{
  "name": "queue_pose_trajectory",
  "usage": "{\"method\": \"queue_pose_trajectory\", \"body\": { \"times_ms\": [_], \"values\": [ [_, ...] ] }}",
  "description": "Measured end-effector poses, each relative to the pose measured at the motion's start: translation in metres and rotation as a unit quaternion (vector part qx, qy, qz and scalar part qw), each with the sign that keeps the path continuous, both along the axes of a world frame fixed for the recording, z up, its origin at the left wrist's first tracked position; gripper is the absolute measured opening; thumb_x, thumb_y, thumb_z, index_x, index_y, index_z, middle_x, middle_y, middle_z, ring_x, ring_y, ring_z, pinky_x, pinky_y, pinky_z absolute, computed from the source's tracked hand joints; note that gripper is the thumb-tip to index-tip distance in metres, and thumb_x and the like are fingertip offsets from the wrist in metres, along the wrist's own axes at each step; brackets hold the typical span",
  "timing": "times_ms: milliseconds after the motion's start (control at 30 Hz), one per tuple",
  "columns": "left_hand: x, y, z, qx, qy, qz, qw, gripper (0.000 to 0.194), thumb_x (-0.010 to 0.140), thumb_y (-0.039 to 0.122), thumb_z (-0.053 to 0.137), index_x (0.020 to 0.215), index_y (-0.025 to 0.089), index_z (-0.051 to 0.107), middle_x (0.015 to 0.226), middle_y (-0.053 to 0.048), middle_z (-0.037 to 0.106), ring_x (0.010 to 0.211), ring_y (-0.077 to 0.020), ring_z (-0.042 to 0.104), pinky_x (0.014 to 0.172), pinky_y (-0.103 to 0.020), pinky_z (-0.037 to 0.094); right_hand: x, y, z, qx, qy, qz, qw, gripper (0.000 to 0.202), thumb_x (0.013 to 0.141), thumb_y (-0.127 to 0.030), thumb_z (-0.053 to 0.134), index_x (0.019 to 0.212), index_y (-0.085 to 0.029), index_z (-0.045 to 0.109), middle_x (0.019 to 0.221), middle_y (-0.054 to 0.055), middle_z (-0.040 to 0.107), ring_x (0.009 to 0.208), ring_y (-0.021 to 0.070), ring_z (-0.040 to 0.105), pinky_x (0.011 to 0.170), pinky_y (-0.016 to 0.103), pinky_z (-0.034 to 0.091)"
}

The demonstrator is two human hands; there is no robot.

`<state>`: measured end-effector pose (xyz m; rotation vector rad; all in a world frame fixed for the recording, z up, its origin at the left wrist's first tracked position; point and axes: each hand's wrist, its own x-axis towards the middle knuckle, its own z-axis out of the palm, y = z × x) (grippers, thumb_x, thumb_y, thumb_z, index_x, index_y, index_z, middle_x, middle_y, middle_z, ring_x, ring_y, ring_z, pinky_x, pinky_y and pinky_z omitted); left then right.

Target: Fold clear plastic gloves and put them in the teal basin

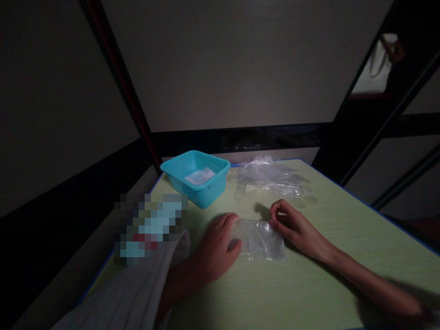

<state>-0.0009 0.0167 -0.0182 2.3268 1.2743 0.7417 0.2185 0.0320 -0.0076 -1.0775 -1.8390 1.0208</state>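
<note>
A small, flat, clear plastic bag (263,243) lies on the table between my two hands. My left hand (220,245) rests over its left end, fingers curved on the far side and thumb on the near side, holding it against the tabletop. At the bag's far right corner, my right hand (290,224) is closed in a pinch, thumb and fingertips at the plastic edge. Whatever is inside the bag is too faint to make out. Just beyond lies a loose heap of clear plastic gloves (271,176), some finger shapes spread out.
A turquoise plastic basket (209,195) stands at the far left, with whitish packets (201,175) inside. Near the left edge is a blurred-out light blue item (154,224). The pale table (309,284) has a blue rim and meets a panelled wall. A white bag (376,68) sits upper right.
</note>
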Motion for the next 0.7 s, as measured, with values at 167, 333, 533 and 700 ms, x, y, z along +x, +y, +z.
{"method": "queue_pose_trajectory", "body": {
  "times_ms": [167, 333, 533, 700],
  "values": [
    [0.001, 0.000, 0.000, 0.014, -0.007, 0.002, 1.000, 0.045, 0.070, 0.008, 0.051, 0.115, 0.015, 0.044, 0.120, -0.012, 0.052, 0.117, -0.0254, 0.044, 0.101, -0.047, 0.035, 0.000, 0.000, 0.003, -0.035, 0.013, 0.005, 0.999, 0.020, 0.076, -0.023, 0.055, 0.084, -0.021, 0.036, 0.081, -0.003, 0.040, 0.055, 0.0071, 0.040, 0.047, 0.022, 0.031],
    [0.001, 0.001, 0.000, 0.047, -0.036, 0.000, 0.998, 0.043, 0.069, 0.006, 0.050, 0.111, 0.015, 0.046, 0.117, -0.012, 0.054, 0.113, -0.0248, 0.047, 0.099, -0.046, 0.037, 0.002, 0.001, 0.000, -0.023, -0.005, 0.010, 1.000, 0.018, 0.072, -0.014, 0.050, 0.085, -0.020, 0.039, 0.081, -0.002, 0.041, 0.054, 0.0069, 0.041, 0.046, 0.021, 0.031],
    [0.003, -0.004, 0.009, 0.081, -0.034, -0.065, 0.994, 0.039, 0.070, 0.004, 0.047, 0.107, 0.014, 0.050, 0.111, -0.010, 0.058, 0.110, -0.0214, 0.050, 0.107, -0.046, 0.027, 0.000, 0.000, 0.006, -0.021, -0.029, 0.015, 0.999, 0.018, 0.065, -0.008, 0.047, 0.080, -0.019, 0.043, 0.073, -0.004, 0.043, 0.050, 0.0060, 0.036, 0.042, 0.019, 0.025],
    [0.001, -0.006, 0.013, 0.073, 0.040, -0.130, 0.988, 0.042, 0.067, 0.003, 0.049, 0.105, 0.019, 0.056, 0.114, -0.006, 0.058, 0.113, -0.0197, 0.049, 0.110, -0.049, 0.016, 0.002, -0.006, 0.013, -0.046, -0.071, 0.101, 0.991, 0.019, 0.066, -0.008, 0.046, 0.082, -0.016, 0.051, 0.059, -0.007, 0.036, 0.048, 0.0073, 0.030, 0.041, 0.020, 0.021]
  ]
}}
